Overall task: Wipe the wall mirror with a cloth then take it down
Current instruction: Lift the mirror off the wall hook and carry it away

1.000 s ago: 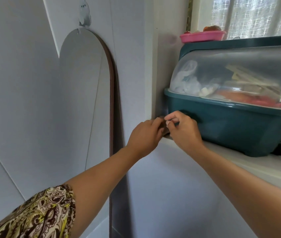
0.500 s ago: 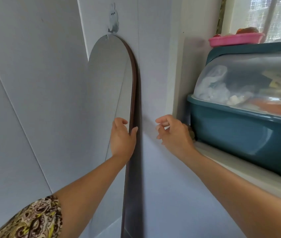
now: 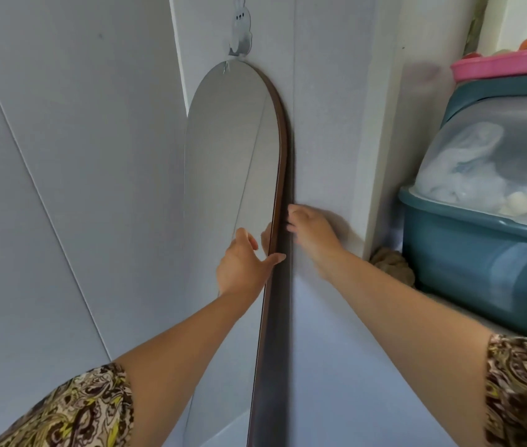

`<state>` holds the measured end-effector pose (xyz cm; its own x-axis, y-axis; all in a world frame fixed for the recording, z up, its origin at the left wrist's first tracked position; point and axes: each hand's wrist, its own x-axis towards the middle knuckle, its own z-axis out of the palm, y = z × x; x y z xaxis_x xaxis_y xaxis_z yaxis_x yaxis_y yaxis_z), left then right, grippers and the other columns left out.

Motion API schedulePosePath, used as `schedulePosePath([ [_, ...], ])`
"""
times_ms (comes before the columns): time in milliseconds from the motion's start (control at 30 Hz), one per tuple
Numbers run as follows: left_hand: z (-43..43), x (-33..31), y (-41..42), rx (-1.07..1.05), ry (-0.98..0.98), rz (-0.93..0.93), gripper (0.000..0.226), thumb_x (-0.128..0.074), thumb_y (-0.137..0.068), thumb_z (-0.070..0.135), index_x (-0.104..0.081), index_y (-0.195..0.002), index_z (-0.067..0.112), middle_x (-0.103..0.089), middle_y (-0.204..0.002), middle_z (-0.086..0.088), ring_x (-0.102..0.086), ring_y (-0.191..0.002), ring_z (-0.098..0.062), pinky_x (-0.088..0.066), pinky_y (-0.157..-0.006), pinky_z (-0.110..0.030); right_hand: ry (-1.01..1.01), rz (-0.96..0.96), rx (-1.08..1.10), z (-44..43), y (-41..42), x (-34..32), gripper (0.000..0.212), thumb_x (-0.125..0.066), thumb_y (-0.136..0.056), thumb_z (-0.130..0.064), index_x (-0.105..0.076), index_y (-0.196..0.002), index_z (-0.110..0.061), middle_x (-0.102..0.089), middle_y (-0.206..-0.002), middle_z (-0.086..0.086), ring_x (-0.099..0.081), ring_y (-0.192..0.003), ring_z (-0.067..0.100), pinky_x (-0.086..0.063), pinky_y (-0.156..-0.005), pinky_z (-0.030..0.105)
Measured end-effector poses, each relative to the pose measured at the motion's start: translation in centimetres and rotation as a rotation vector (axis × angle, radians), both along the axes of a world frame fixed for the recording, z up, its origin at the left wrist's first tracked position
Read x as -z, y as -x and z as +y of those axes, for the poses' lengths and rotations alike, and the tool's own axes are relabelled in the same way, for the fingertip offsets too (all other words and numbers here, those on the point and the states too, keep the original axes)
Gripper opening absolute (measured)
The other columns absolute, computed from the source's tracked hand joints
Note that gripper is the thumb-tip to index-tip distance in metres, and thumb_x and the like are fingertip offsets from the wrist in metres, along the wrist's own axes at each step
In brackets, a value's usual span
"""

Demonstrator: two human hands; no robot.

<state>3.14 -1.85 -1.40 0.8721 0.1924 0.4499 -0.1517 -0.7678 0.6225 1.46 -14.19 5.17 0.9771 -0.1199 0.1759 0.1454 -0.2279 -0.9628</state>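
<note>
Head view, looking forward and down along two bare forearms toward an arched wall mirror (image 3: 233, 150) with a thin brown frame, hung flat against a pale panelled wall (image 3: 62, 188) from a rabbit-shaped hook (image 3: 240, 30) at its top. Left hand (image 3: 242, 266) spread loose over the mirror's right side, fingers on the glass, thumb across the brown edge, gripping nothing firmly. Right hand (image 3: 312, 235) just beside the frame on the wall side, fingers curled toward the back of the edge; blurred, so cannot tell whether closed on the frame or merely touching it. Hands on opposite sides of the same stretch of frame, near one another but apart. Patterned sleeves (image 3: 72, 411) in brown, cream and yellow at both lower corners. Brownish crumpled cloth (image 3: 391, 262) wedged on the ledge at right, between the wall corner and a teal plastic storage bin (image 3: 481, 262), well clear of both hands. Clear domed lid (image 3: 497, 162) on the bin, pale bundled items visible through it. Pink tray (image 3: 507, 64) on top of the bin, near a bright window (image 3: 526, 17).
</note>
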Motion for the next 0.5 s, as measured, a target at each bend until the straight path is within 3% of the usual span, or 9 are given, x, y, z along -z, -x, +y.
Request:
schedulePosePath([
  [67, -0.4, -0.1, -0.5, -0.004, -0.016, -0.012, 0.054, -0.077, -0.072, 0.059, -0.041, -0.09, 0.023, -0.052, -0.074, 0.009, -0.05, -0.06, -0.011, -0.036, -0.05, -0.026, -0.155, 0.049, -0.036, 0.7, -0.9, -0.5, 0.038, -0.036, -0.101, -0.028, -0.059, -0.118, -0.003, -0.063, -0.124, 0.017, -0.066, -0.107, 0.018, -0.053, -0.086, 0.022],
  [133, -0.7, -0.3, -0.8, -0.025, -0.01, -0.031, 0.054, -0.077, -0.071, 0.059, -0.039, -0.089, 0.024, -0.05, -0.073, 0.011, -0.051, -0.059, -0.01, -0.033, -0.046, -0.025, -0.218, 0.055, -0.06, 1.3, -1.4, -0.7, 0.046, -0.034, -0.101, -0.031, -0.062, -0.107, 0.005, -0.069, -0.107, 0.025, -0.071, -0.071, 0.012, -0.049, -0.048, 0.011],
  [167, -0.9, -0.3, -1.0, -0.04, -0.007, -0.042, 0.054, -0.077, -0.071, 0.059, -0.038, -0.089, 0.024, -0.05, -0.074, 0.011, -0.053, -0.06, -0.012, -0.036, -0.048, -0.026, -0.223, 0.044, -0.053, 1.4, -1.7, -0.6, 0.049, -0.033, -0.1, -0.031, -0.063, -0.107, 0.008, -0.069, -0.103, 0.027, -0.07, -0.061, 0.013, -0.045, -0.041, 0.012],
  [233, -0.9, -0.2, -1.1, -0.072, -0.025, -0.072, 0.058, -0.077, -0.07, 0.061, -0.037, -0.089, 0.024, -0.05, -0.075, 0.011, -0.055, -0.063, -0.015, -0.046, -0.056, -0.03, -0.223, 0.027, -0.037, 1.2, -1.8, -0.4, 0.051, -0.033, -0.1, -0.033, -0.06, -0.113, 0.008, -0.069, -0.105, 0.025, -0.071, -0.078, 0.023, -0.045, -0.045, 0.014],
  [300, -0.8, 0.1, -0.9, -0.114, -0.059, -0.122, 0.064, -0.076, -0.066, 0.066, -0.033, -0.09, 0.026, -0.047, -0.074, 0.013, -0.052, -0.062, -0.014, -0.046, -0.064, -0.032, -0.213, 0.005, -0.048, 1.0, -1.8, -0.5, 0.05, -0.034, -0.099, -0.033, -0.06, -0.114, 0.007, -0.068, -0.108, 0.025, -0.065, -0.099, 0.03, -0.048, -0.06, 0.017],
  [367, -0.6, 0.4, -0.5, -0.136, -0.084, -0.157, 0.069, -0.073, -0.064, 0.072, -0.029, -0.094, 0.027, -0.049, -0.079, 0.013, -0.052, -0.066, -0.014, -0.044, -0.07, -0.031, -0.199, -0.013, -0.057, 0.6, -1.5, -0.5, 0.048, -0.035, -0.098, -0.03, -0.06, -0.111, 0.008, -0.066, -0.109, 0.028, -0.062, -0.105, 0.035, -0.052, -0.077, 0.027],
  [400, -0.5, 0.6, -0.3, -0.136, -0.085, -0.162, 0.072, -0.07, -0.064, 0.075, -0.03, -0.099, 0.027, -0.052, -0.083, 0.011, -0.055, -0.07, -0.015, -0.045, -0.073, -0.032, -0.2, -0.022, -0.075, 0.6, -1.1, -0.7, 0.047, -0.035, -0.097, -0.028, -0.062, -0.107, 0.008, -0.068, -0.105, 0.028, -0.064, -0.102, 0.035, -0.055, -0.074, 0.028],
  [433, -0.5, 0.7, -0.2, -0.134, -0.087, -0.162, 0.075, -0.068, -0.064, 0.077, -0.033, -0.106, 0.026, -0.057, -0.088, 0.008, -0.06, -0.077, -0.017, -0.046, -0.078, -0.034, -0.211, -0.034, -0.102, 0.4, -0.8, -0.7, 0.045, -0.034, -0.097, -0.026, -0.065, -0.102, 0.007, -0.071, -0.097, 0.026, -0.067, -0.096, 0.035, -0.056, -0.059, 0.023],
  [500, -0.5, 0.7, 0.4, -0.136, -0.109, -0.172, 0.088, -0.062, -0.066, 0.08, -0.033, -0.127, 0.022, -0.065, -0.098, 0.002, -0.065, -0.088, -0.02, -0.047, -0.085, -0.037, -0.236, -0.039, -0.159, 0.2, -0.2, -0.7, 0.044, -0.034, -0.097, -0.024, -0.067, -0.098, 0.004, -0.074, -0.088, 0.022, -0.071, -0.084, 0.032, -0.044, -0.039, 0.009],
])
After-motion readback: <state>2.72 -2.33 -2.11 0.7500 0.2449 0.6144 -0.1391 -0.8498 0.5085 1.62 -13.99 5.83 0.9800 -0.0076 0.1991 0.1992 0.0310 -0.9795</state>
